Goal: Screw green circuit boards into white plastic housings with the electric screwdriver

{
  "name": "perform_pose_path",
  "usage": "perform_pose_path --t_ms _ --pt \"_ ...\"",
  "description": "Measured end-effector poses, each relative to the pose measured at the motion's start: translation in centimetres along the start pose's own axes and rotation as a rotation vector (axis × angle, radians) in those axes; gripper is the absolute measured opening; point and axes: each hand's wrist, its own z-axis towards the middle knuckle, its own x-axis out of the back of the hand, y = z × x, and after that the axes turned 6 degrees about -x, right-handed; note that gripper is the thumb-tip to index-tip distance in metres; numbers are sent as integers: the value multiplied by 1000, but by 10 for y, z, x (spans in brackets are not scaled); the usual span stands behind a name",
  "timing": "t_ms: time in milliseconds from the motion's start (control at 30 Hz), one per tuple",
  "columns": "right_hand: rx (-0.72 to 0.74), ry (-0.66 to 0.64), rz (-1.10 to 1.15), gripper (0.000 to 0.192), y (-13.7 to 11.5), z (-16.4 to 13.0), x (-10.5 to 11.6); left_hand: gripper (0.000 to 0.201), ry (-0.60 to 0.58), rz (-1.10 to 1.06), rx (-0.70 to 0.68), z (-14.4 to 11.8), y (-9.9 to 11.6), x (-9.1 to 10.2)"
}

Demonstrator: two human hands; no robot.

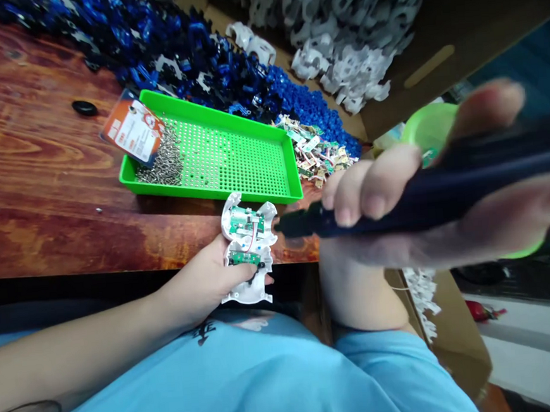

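Note:
My left hand (205,281) holds a white plastic shell (249,246) with green circuit boards and a red wire inside, just off the table's front edge. My right hand (427,200) is close to the camera and blurred, gripping a dark blue electric screwdriver (422,204). The screwdriver's black tip (288,225) points left and touches the shell's right side.
A green perforated tray (233,152) on the wooden table (40,186) holds a heap of small screws (161,161) and an orange card (132,129). Behind lie blue and black plastic parts (171,43), small circuit boards (318,152), white shells in a cardboard box (347,29) and a green bowl (428,127).

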Motion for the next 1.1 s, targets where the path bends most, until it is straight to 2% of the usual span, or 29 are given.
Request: perform_pose_path --t_ms 67,167,267,367,600,833,967,1033,1100 --pt "177 256 105 28 11 24 -10 33 -8 -15 14 0 -1 1" --pt "249 330 33 38 51 65 -24 32 -27 -21 22 1 -2 4" --pt "178 275 -88 53 88 98 -34 38 -51 -36 35 1 -2 9" --pt "125 196 -42 56 105 113 -42 45 -89 -60 82 1 -1 13" --pt "85 221 -50 41 105 111 -50 50 -145 -90 115 1 2 16" --pt "72 223 -151 49 108 111 -50 47 -164 -41 119 0 3 14" --pt "126 216 -29 23 104 108 -50 43 -128 -36 131 -1 5 12" --pt "171 260 70 10 94 107 -50 43 -107 -44 123 -2 5 11" --pt "224 312 130 8 77 102 -48 42 -86 -39 101 -3 4 10"
